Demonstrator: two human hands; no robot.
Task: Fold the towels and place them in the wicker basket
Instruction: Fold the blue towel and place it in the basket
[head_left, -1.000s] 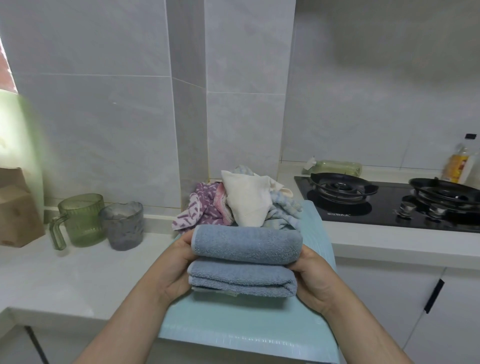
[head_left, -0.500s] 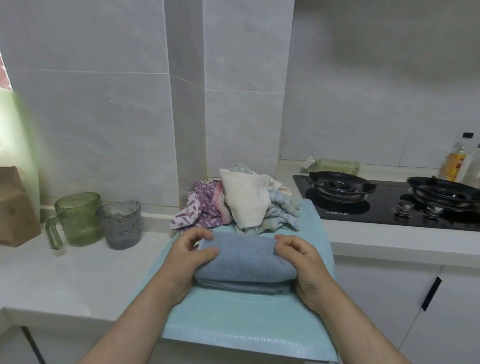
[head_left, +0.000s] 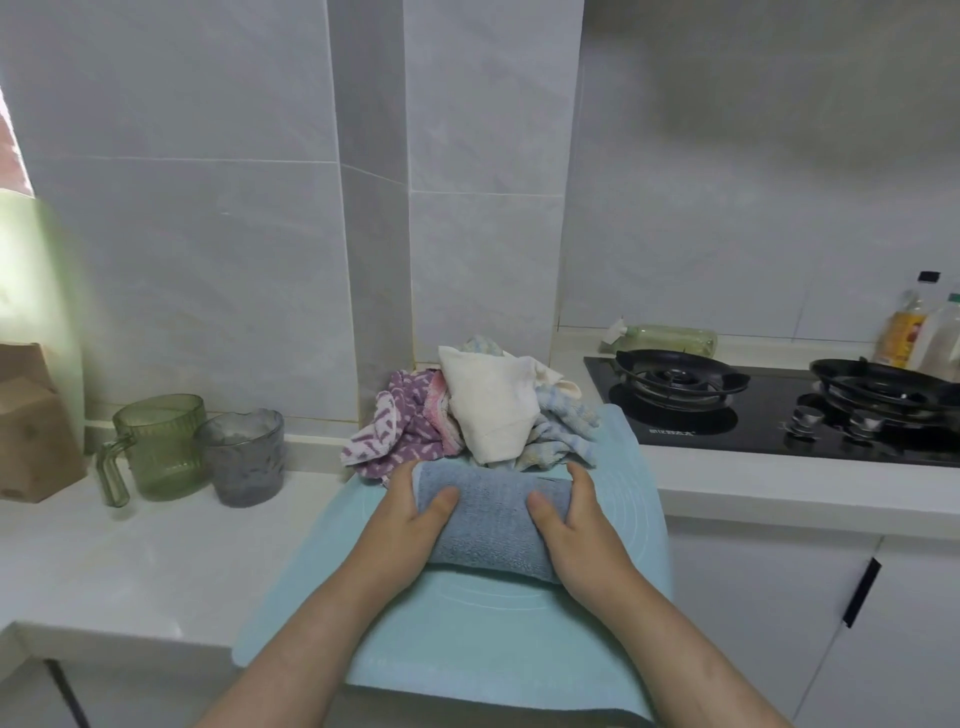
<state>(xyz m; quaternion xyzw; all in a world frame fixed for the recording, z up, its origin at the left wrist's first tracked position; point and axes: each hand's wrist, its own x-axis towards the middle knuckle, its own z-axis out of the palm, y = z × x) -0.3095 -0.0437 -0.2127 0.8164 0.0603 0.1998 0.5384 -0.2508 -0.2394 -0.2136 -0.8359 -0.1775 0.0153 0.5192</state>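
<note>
The blue towel (head_left: 491, 519) lies on a pale teal mat (head_left: 467, 644) that covers the near edge of the white counter (head_left: 130, 561). It is folded into a thick, soft bundle. Its top is rounded and nubbly, and a fold edge shows along the near side. The left hand (head_left: 402, 525) grasps its left end and the right hand (head_left: 579, 530) grasps its right end. Each thumb is laid across the top and the fingers curl round the far side.

Just behind the bundle, against the tiled wall, sits a heap of unfolded towels (head_left: 488, 410). It holds a purple-and-white patterned one (head_left: 397, 428), a strip of pink, a cream one (head_left: 493, 405) standing up in the middle, and a pale blue striped one (head_left: 563, 423) on the right.

To the left stand a green glass mug (head_left: 161, 447) and a grey glass cup (head_left: 244, 457), touching or nearly so. A black gas hob (head_left: 769, 421) is set into the counter on the right.
</note>
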